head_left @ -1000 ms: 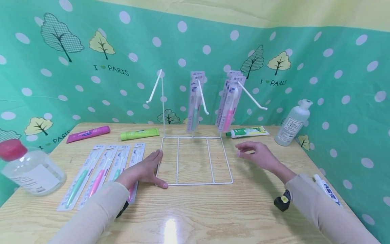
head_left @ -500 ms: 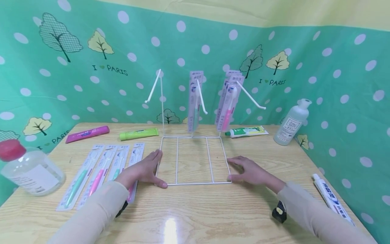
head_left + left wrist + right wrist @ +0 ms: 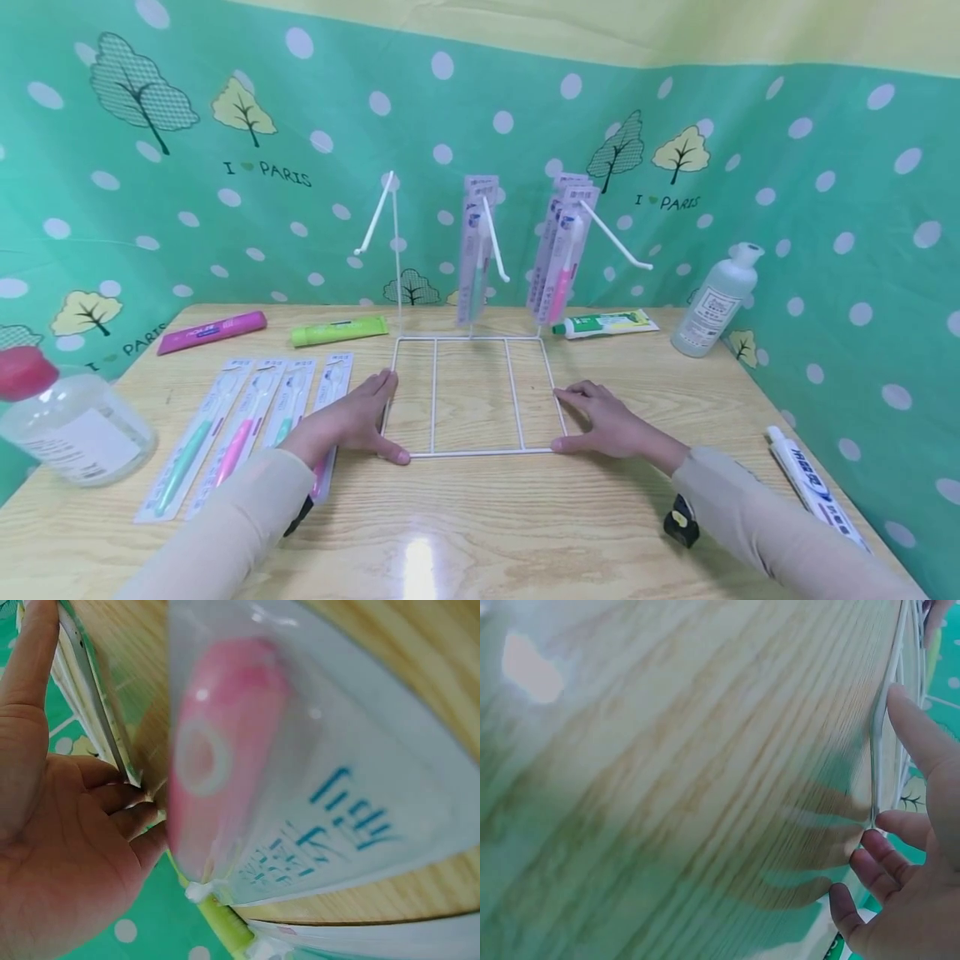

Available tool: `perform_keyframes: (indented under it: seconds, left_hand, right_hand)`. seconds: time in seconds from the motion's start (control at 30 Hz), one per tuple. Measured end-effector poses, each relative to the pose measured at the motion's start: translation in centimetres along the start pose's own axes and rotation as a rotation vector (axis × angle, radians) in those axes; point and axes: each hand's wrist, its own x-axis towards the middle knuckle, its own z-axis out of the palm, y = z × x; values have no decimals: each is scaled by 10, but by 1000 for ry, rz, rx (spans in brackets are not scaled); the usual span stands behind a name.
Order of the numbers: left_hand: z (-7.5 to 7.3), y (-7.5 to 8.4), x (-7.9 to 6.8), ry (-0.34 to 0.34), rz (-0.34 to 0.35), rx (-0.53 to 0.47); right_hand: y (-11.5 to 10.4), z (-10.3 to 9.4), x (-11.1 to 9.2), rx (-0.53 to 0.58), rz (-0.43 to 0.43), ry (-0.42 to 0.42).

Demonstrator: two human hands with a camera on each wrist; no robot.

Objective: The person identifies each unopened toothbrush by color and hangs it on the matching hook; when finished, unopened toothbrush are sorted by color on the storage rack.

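Observation:
A white wire display rack point(image 3: 471, 454) stands on the table, with three hooks. Packaged toothbrushes hang on its middle hook point(image 3: 496, 242) and right hook point(image 3: 615, 235); the left hook point(image 3: 375, 213) is bare. My left hand point(image 3: 356, 421) touches the left side of the base, its thumb at the front corner and its fingers along the side wire. At the right side, my right hand point(image 3: 603, 423) touches the base the same way, thumb near the front corner. Both hands have relaxed fingers. Several packaged toothbrushes point(image 3: 183, 458) lie to the left, one partly under my left wrist.
Toothpaste tubes lie around: magenta point(image 3: 212, 332), lime green point(image 3: 339, 331), green and white point(image 3: 606, 324), and white and blue point(image 3: 816, 486). A red-capped clear bottle point(image 3: 86, 437) stands at far left, a pale pump-less bottle point(image 3: 715, 304) at back right. A dotted cloth point(image 3: 510, 83) hangs behind.
My right hand has come in leftward from beside the rack and now touches its right side. The left hand stays on the left side. The view has shifted slightly.

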Motion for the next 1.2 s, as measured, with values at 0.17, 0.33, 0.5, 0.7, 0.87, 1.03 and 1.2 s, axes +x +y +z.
perform_keyframes:
  seconds: [0.17,0.33,0.5,0.7,0.87,1.03,1.2]
  left_hand:
    - [-2,-3,-4,13,19,3]
    - [-11,-13,-16,127,42,5]
    - [-29,-29,-39,300,2,21]
    - [-52,-59,-71,462,-151,-58]
    - [-58,-91,-86,491,-301,-103]
    - [-55,-112,-93,470,-404,-105]
    - [-51,-126,-92,330,-506,-128]
  right_hand:
    - [-2,0,1,-10,9,-3]
    - [-4,-1,0,1,25,-10]
    - [-3,-1,0,8,37,-14]
    - [-3,-1,0,4,38,-10]
    - [-4,-1,0,6,34,-7]
    - [-4,0,0,12,31,-6]
    - [-5,-1,0,22,37,-13]
